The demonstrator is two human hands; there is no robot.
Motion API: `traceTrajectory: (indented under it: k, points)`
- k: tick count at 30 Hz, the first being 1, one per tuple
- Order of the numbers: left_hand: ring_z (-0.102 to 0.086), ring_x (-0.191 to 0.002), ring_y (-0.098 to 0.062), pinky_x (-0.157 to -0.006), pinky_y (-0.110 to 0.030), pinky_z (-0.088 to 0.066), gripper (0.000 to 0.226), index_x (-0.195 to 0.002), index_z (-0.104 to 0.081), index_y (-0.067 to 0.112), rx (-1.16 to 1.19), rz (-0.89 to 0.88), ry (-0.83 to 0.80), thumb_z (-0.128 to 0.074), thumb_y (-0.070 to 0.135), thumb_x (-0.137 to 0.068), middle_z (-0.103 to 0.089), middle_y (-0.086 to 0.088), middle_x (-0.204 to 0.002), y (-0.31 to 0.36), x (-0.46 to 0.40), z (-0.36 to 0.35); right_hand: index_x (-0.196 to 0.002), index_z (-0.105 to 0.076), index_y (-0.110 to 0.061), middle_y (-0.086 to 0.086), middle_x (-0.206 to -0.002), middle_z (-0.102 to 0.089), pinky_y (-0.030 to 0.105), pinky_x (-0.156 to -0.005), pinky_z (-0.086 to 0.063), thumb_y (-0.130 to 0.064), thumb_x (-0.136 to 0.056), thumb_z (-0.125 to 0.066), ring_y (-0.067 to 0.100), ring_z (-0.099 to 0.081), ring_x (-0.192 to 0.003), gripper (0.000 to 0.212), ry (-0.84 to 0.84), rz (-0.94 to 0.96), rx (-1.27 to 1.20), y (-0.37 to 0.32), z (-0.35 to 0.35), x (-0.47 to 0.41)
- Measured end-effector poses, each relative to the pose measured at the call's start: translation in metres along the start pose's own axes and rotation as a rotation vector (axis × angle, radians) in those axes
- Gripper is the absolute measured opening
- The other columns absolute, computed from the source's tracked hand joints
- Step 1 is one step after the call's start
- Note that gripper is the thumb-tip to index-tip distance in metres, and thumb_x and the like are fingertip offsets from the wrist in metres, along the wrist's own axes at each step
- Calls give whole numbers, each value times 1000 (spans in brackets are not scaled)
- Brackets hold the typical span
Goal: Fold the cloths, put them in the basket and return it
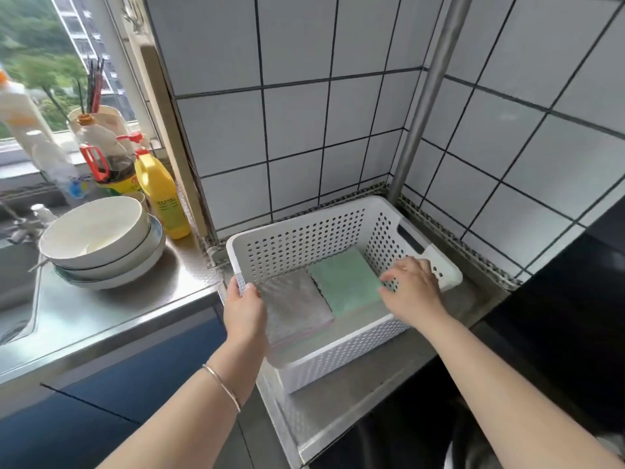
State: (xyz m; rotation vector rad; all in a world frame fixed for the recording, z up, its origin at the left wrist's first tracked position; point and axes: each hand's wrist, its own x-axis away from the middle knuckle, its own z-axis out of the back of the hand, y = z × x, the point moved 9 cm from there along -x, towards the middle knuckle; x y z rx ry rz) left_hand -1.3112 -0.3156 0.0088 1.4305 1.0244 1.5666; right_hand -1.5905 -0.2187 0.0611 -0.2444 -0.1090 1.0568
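Observation:
A white perforated basket (304,245) stands on the steel counter in the tiled corner. Inside it lie two folded cloths side by side: a grey one (297,306) on the left and a green one (345,282) on the right. My left hand (245,309) grips the basket's left rim, thumb over the edge. My right hand (414,289) reaches over the basket's right wall with fingers spread and relaxed, touching the rim near the green cloth.
Stacked white bowls (101,242) sit on the counter to the left, beside a yellow bottle (162,194) and other bottles near the window. A sink (17,299) lies at far left. A metal pole (422,106) rises behind the basket. A dark appliance (558,316) borders the right.

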Motion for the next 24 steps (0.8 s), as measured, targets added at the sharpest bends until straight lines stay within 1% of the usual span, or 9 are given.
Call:
traceTrajectory:
  k: [3,7,10,15,18,20,22,23,24]
  points:
    - [-56,-104,-23,-92,-38,-44,43,-133,-44,28,60,9,-7,-31,14,-95,-59,0,-119,-1,2,-25,-90,-66,-20,-1,-116,-54,33,-97,-32,-40,-89,-49,20,-38,-113,26,-71,-7,-8,1,-8,10]
    - [-55,-108,-23,-90,-35,-42,43,-135,-41,27,111,36,-6,-31,15,-95,-58,-2,-126,-6,-6,-51,-81,-65,-16,2,-104,-63,36,-99,-29,-41,-95,-36,22,-46,-103,41,-72,7,98,10,-12,16]
    - [-56,-104,-23,-86,-33,-43,41,-135,-43,27,108,51,-27,-33,18,-95,-59,-3,-123,-7,-11,-68,-83,-66,-11,4,-103,-65,37,-102,-27,-36,-98,-30,20,-43,-95,46,-24,-6,98,21,-8,13]
    - [-57,-105,-26,-90,-35,-45,39,-132,-45,26,105,52,-37,-36,18,-95,-60,-5,-123,-6,-19,-85,-95,-68,-10,6,-111,-63,36,-102,-26,-32,-96,-21,24,-44,-102,52,-2,-56,113,32,-7,0]
    - [-58,-105,-27,-85,-31,-45,40,-133,-46,27,98,64,-58,-39,20,-94,-60,-5,-122,-9,-21,-85,-95,-68,-12,5,-112,-63,37,-102,-27,-43,-86,-5,24,-45,-103,71,-34,-75,105,36,-7,1]
    - [-57,-111,-33,-84,-30,-44,42,-134,-45,24,42,73,-102,-43,25,-93,-58,-10,-128,-8,-25,-84,-94,-67,-15,4,-109,-62,37,-98,-32,-49,-84,-6,23,-46,-104,70,-72,-56,70,30,-6,1]
    - [-47,-124,-37,-96,-40,-43,55,-139,-36,19,-46,117,-164,-46,42,-89,-47,-13,-140,-7,-24,-75,-86,-63,-20,1,-100,-61,32,-82,-42,-50,-91,-23,22,-51,-102,49,59,-89,-118,26,29,6]
    - [-41,-130,-36,-103,-46,-40,64,-142,-30,18,-108,133,-177,-45,49,-88,-40,-11,-145,-12,-22,-63,-82,-60,-22,0,-96,-60,29,-73,-44,-44,-92,-35,21,-53,-98,34,218,-127,-296,29,63,13]
    - [-38,-133,-33,-107,-49,-35,68,-144,-24,18,-125,154,-186,-44,52,-89,-34,-8,-148,-14,-12,-46,-81,-58,-24,-1,-93,-59,28,-70,-45,-35,-93,-43,18,-54,-94,22,409,-147,-455,30,106,27]
